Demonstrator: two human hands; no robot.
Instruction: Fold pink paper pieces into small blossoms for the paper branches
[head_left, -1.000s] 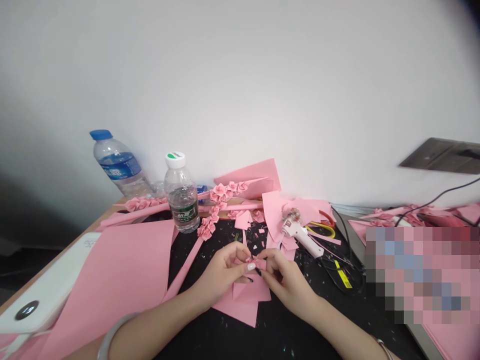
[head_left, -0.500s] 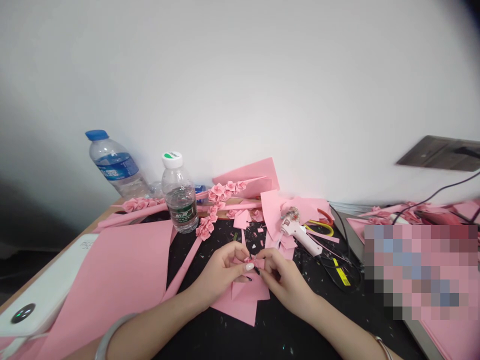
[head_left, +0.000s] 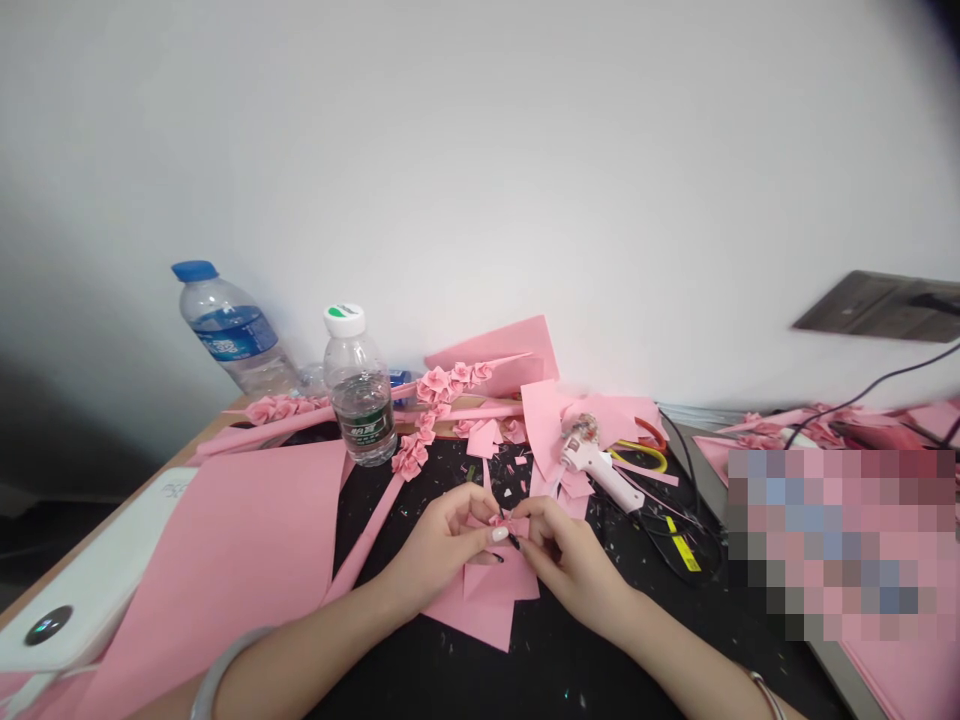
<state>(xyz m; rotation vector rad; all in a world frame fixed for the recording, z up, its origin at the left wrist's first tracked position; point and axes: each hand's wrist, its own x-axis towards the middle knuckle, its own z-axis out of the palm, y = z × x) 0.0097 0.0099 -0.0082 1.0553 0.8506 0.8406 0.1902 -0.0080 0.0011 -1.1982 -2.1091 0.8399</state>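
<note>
Between my hands, a small pink paper flower [head_left: 504, 521] is pinched at the fingertips. My left hand [head_left: 448, 535] has thumb and fingers closed on its left side. From the right, my right hand [head_left: 564, 545] grips its edge with thumb and forefinger; part of the flower is hidden behind the fingers. Loose sheets of pink paper [head_left: 480, 618] lie under the hands. Just behind to the left rests a rolled pink paper stem [head_left: 369, 530] with folded flowers [head_left: 412, 455] along its upper end. To the right behind lies a white glue gun [head_left: 604, 475].
A water bottle with a white cap [head_left: 360, 400] stands behind my left hand, and a blue-capped bottle [head_left: 232, 330] leans at the wall. Yellow-handled scissors [head_left: 645, 457], black cable [head_left: 694, 480] and paper scraps lie right. A large pink sheet [head_left: 232, 540] and white device [head_left: 97, 570] are left.
</note>
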